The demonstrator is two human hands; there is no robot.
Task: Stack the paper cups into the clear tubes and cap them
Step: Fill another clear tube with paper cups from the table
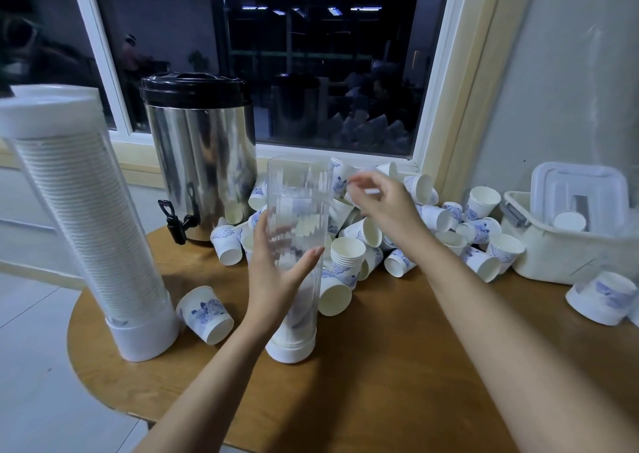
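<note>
A clear tube (299, 189) stands upright on its white base near the middle of the round wooden table (380, 366), with nothing but the base visible inside. My left hand (276, 272) grips it at mid height, thumb in front. My right hand (380, 200) hovers just right of the tube's open top, over a heap of loose paper cups (432, 217), white with blue print. Its fingers are blurred, so I cannot tell whether they pinch a cup. At the left stands a second tube (86, 210), packed with stacked cups and closed by a white cap (48, 113).
A steel urn with a black lid (204, 155) stands behind the tube by the window. A white plastic bin (553, 255) with a lid sits at the right. Single cups lie near the full tube (205, 314) and at the right edge (601, 297).
</note>
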